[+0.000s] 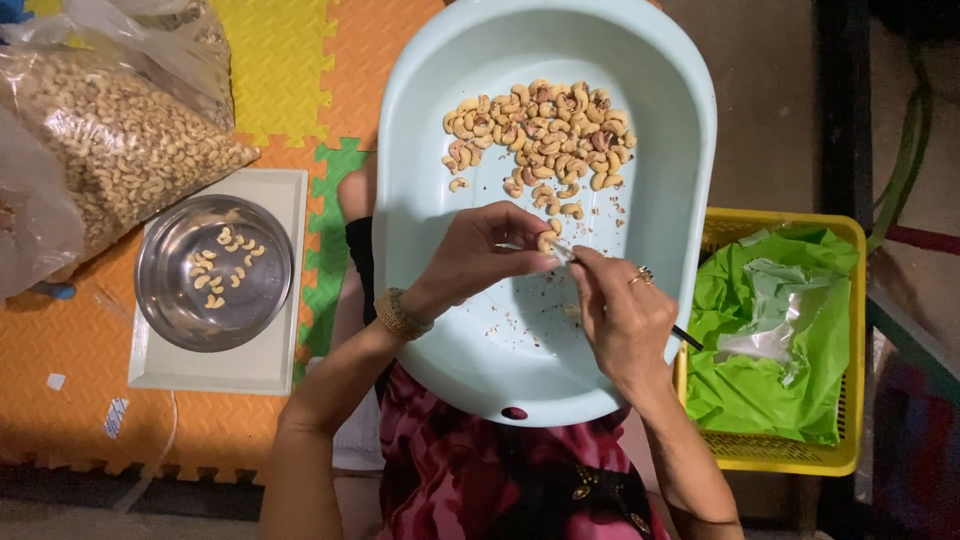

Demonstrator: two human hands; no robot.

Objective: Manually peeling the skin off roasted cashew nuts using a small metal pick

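Hands meet over a pale blue oval plastic basin (680, 130) resting on the person's lap. The left hand (478, 255) pinches a single cashew nut (546, 241) between thumb and fingertips, while the right hand (622, 312), a ring on one finger, grips a thin metal tool with a dark handle (686, 337) whose tip touches the nut. A heap of cashew nuts (545, 135) lies at the far end of the basin, with flecks of skin scattered near it. To the left, a round steel bowl (160, 290) holding a few peeled cashews sits on a white square scale (270, 370) on orange foam floor mats (60, 340), beside a clear plastic bag of cashews (110, 140). A yellow plastic basket lined with a green bag (790, 390) stands to the right.
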